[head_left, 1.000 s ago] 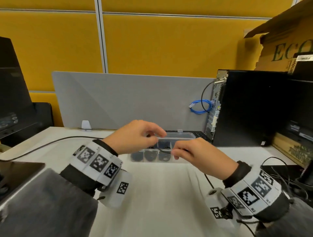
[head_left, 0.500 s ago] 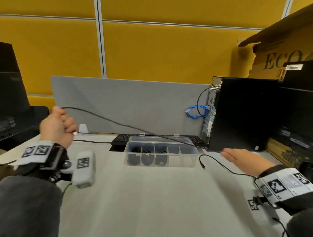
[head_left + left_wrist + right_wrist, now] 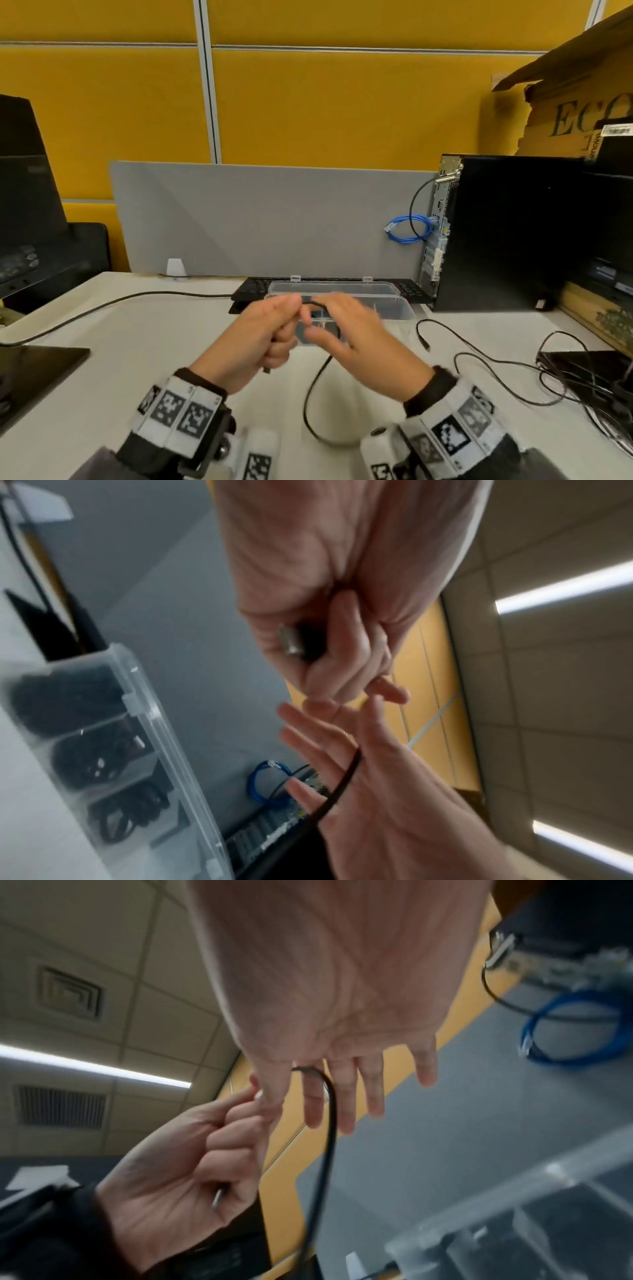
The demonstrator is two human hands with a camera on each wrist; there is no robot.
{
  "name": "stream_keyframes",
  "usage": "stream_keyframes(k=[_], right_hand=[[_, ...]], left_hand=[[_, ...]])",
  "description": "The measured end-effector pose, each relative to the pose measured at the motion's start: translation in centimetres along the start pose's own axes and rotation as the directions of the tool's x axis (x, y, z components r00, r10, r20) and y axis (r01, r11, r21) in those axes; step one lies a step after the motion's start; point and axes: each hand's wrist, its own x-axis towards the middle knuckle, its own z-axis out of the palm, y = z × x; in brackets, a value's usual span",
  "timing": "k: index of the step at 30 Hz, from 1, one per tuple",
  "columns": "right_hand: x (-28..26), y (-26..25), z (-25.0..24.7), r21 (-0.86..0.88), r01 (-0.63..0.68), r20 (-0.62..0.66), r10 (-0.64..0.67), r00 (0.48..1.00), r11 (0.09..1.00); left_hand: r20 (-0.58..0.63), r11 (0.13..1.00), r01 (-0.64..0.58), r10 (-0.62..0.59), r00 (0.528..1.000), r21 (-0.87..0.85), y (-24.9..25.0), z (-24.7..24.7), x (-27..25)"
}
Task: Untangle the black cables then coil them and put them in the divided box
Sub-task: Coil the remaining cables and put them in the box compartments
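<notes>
Looks like I'm working in an office cubicle here. Yellow partition panels [image 3: 325,102] behind a grey desk divider [image 3: 267,219], a black desktop tower [image 3: 507,233] with a blue network cable [image 3: 407,229] coiled at its back, a keyboard [image 3: 250,291] on the white desk [image 3: 164,342], and my wrist cams catch ceiling tiles [image 3: 103,947] with strip lights [image 3: 561,588].
</notes>
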Motion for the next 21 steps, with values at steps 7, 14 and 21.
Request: stream_keyframes(k=[7, 14, 21], right_hand=[[1.3, 1.3, 0.1, 0.474, -0.205, 0.024, 0.220, 0.975, 0.856], [0.0, -2.0, 2.5, -0.134, 0.080, 0.347, -0.029, 0.937, 0.988], [0.7, 1.1, 0.4, -0.209, -0.060, -0.116, 0.036, 0.993, 0.976]], left_hand=[[-0.193, 0.820, -0.192, 0.102, 0.976, -0.540, -0.7, -1.0, -0.4], [-0.258, 0.991, -0.064, 0.093, 0.962, 0.120, -2.5, -2.2, -0.1], [0.129, 0.992, -0.029, 0.044, 0.991, -0.120, -0.9, -0.3, -1.4]])
